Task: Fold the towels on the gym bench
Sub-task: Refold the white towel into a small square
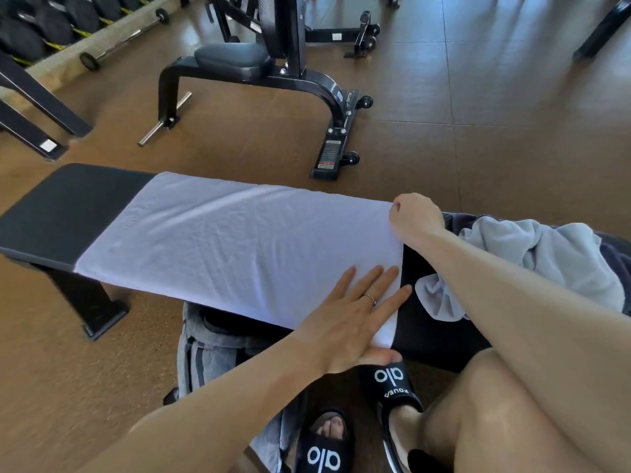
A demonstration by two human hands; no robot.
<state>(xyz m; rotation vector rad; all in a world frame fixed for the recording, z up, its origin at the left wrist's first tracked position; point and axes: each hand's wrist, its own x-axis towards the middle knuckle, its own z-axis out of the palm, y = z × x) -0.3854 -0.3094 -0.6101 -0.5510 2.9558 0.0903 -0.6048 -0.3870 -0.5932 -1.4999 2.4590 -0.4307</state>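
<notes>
A white towel [232,240] lies spread flat along the black gym bench [65,206], covering its middle. My left hand [355,319] presses on the towel's near right corner with straight fingers, thumb under the bench edge. My right hand [413,216] pinches the towel's far right corner with curled fingers. A crumpled light grey towel [546,264] lies in a heap on the right end of the bench, behind my right forearm.
A grey striped cloth [208,353] hangs under the bench near my feet in black slides [324,448]. An adjustable weight bench [273,73] stands on the brown floor beyond. A dumbbell rack [44,25] and a barbell [126,39] are at the far left.
</notes>
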